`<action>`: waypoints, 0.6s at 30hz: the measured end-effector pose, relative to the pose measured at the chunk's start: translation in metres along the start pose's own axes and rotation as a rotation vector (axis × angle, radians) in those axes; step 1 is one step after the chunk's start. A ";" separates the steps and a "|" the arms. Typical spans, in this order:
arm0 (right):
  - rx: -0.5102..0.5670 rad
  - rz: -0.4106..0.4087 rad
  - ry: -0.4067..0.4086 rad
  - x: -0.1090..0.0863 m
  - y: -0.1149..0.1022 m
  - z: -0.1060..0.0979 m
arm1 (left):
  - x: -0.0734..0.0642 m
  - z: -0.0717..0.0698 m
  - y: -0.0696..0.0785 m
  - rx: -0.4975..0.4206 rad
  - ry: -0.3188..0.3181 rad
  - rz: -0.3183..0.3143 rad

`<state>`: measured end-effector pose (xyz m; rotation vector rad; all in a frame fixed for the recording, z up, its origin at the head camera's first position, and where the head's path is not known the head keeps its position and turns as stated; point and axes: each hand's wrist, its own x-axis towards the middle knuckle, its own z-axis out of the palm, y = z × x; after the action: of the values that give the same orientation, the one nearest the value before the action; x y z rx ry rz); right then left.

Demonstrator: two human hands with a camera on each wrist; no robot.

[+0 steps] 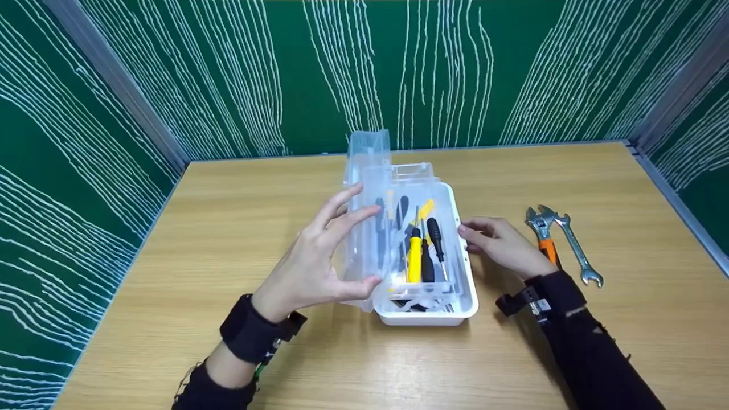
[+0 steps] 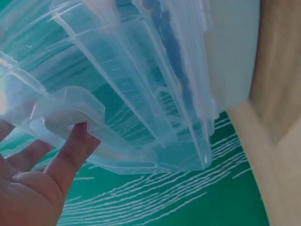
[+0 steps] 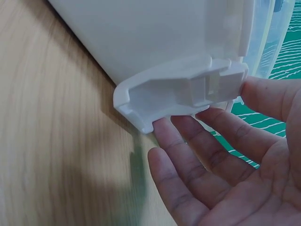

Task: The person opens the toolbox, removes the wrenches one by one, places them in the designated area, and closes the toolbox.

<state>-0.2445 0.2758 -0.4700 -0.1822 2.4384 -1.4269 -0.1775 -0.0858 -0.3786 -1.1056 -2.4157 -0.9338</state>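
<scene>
A white plastic toolbox stands in the middle of the table. Its clear lid is swung up on the left side. My left hand is at the lid, fingers and thumb spread; in the left wrist view a fingertip touches the lid's clear handle. My right hand grips the box's right side; in the right wrist view the thumb is at the top of a white latch and fingertips lie under its edge. Inside are a yellow-handled screwdriver and black-handled screwdrivers.
Right of the box lie an adjustable wrench with an orange handle and a metal open-end wrench. A clear inner tray sits in the box. Green walls with white lines border the wooden table.
</scene>
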 end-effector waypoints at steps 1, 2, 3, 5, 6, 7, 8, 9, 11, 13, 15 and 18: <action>-0.006 0.004 -0.001 0.000 0.000 0.000 | 0.002 0.001 0.001 0.011 -0.007 -0.003; -0.011 0.010 -0.001 0.000 0.000 0.000 | 0.004 0.002 0.002 0.021 -0.016 -0.003; -0.015 0.010 -0.004 0.000 0.001 0.000 | 0.006 0.002 0.004 0.034 -0.025 -0.004; -0.015 0.006 -0.009 0.000 0.001 -0.001 | 0.010 0.004 0.007 0.059 -0.043 0.003; -0.012 0.002 -0.010 0.000 0.001 -0.001 | 0.012 0.004 0.008 0.074 -0.051 0.007; -0.010 -0.004 -0.012 0.001 0.001 -0.001 | 0.014 0.005 0.010 0.091 -0.057 0.015; -0.005 -0.008 -0.011 0.001 0.001 -0.001 | 0.016 0.006 0.011 0.107 -0.063 0.023; 0.000 -0.016 -0.011 0.001 0.002 -0.001 | 0.018 0.007 0.012 0.120 -0.067 0.032; 0.008 -0.026 -0.010 0.001 0.002 -0.001 | 0.022 0.009 0.014 0.150 -0.076 0.051; 0.014 -0.034 -0.008 0.001 0.003 -0.001 | 0.026 0.012 0.016 0.175 -0.090 0.065; 0.012 -0.040 -0.010 0.001 0.003 -0.001 | 0.029 0.014 0.018 0.199 -0.108 0.074; 0.007 -0.027 -0.011 0.000 0.003 -0.001 | 0.034 0.017 0.022 0.231 -0.142 0.080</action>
<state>-0.2449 0.2783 -0.4719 -0.2210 2.4304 -1.4418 -0.1837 -0.0450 -0.3634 -1.2062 -2.4935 -0.5511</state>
